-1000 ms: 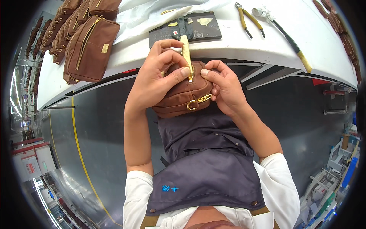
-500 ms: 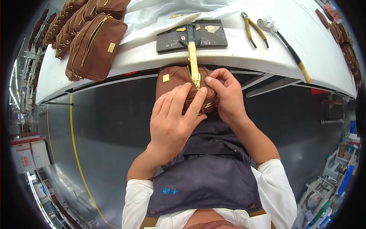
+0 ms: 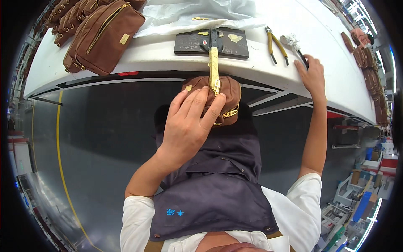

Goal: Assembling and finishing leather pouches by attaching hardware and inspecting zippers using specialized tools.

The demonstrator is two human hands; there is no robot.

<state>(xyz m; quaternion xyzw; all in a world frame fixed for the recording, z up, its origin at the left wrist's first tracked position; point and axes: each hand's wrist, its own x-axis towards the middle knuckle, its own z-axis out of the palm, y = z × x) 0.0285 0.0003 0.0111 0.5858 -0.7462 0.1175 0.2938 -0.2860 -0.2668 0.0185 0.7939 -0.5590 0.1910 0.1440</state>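
A brown zippered pouch (image 3: pixel 228 86) hangs at the table's front edge, over the end of a narrow yellow-wrapped bar (image 3: pixel 213 61). A gold zipper slider (image 3: pixel 216 85) lies on top at the bar's tip. My left hand (image 3: pixel 187 111) holds the pouch from the near side, its fingertips pressed beside the slider; its thumb is hidden. Off to the right, my right hand (image 3: pixel 312 77) is closed round the dark handle of a hammer (image 3: pixel 289 40) lying on the table. White material wraps the hammer's head, and the hand hides most of its handle.
The bar is fixed to a dark plate (image 3: pixel 191 44) on the white table (image 3: pixel 159 54). Yellow-handled pliers (image 3: pixel 276 46) lie between plate and hammer. More brown pouches (image 3: pixel 105 40) are piled at the left. White sheeting (image 3: pixel 168 19) covers the back, with gold metal pieces (image 3: pixel 200 18) on it.
My right hand has left the pouch and reached right to the hammer's handle. My left hand stays on the pouch by the slider. The whole view has shifted slightly.
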